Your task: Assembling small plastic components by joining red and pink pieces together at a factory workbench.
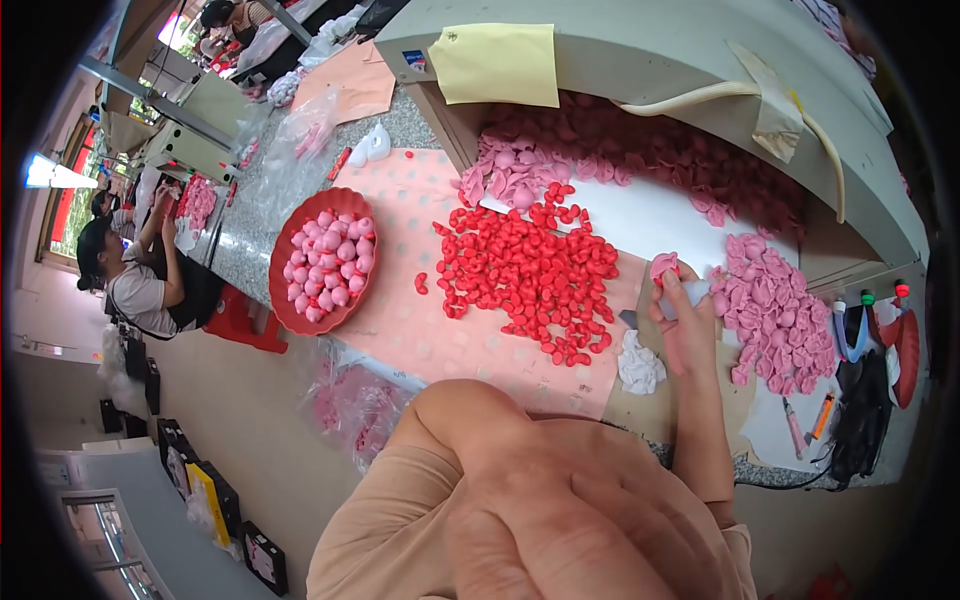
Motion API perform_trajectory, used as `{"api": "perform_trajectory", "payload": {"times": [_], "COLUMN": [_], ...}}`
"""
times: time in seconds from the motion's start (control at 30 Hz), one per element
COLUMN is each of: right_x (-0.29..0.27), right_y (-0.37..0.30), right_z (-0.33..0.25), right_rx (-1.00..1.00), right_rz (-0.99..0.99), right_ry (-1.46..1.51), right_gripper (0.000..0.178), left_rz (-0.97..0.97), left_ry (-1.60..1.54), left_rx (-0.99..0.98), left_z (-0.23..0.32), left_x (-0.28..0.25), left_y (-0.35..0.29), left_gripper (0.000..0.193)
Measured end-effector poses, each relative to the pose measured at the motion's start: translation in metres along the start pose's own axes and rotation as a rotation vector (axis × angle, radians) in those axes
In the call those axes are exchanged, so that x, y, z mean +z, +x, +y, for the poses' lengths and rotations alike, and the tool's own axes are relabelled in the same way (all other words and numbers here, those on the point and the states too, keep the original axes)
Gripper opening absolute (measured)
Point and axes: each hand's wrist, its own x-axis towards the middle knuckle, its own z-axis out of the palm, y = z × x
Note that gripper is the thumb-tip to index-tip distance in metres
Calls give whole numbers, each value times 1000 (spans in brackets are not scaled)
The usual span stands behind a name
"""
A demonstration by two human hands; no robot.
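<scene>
My right hand (687, 325) is raised at the right of the worktable, its fingers closed round a small pink cup-shaped piece (663, 266). A pale whitish object (690, 292) is also in that grip, partly hidden by the fingers. My left hand (570, 510) looms large close to the camera, back of the hand showing. Its fingers run out of the lower edge, so I cannot see the fingertips or anything they touch. Ahead lies a heap of small glossy red pieces (530, 270). Beside my right hand is a pile of pink thin-walled pieces (775, 310).
A red scalloped bowl (280, 285) holds round pink pieces. A grey box-like hood (660, 50) overhangs more pink pieces. Crumpled white tissue (640, 362), an orange cutter (822, 415) and a black bag (862, 420) lie rightward. Other people (140, 270) work at the far left.
</scene>
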Motion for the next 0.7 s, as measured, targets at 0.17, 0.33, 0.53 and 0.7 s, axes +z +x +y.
{"api": "perform_trajectory", "payload": {"times": [0.17, 0.33, 0.53, 0.7], "right_x": [-1, -1, -14, 1], "right_y": [4, 4, -10, -16], "right_z": [0, 0, 1, 2], "right_rx": [7, -1, 59, 217], "right_rz": [15, -27, -132, -172], "right_ry": [33, 39, 171, 285], "right_gripper": [21, 19, 26, 27], "left_rz": [-149, -471, -742, -638], "left_ry": [-107, 295, 916, 1078], "left_rx": [-134, -133, -198, -333], "left_z": [-10, -18, -55, -93], "left_x": [-22, -73, -146, -215], "left_y": [-7, 9, 42, 25], "left_gripper": [10, 12, 37, 50]}}
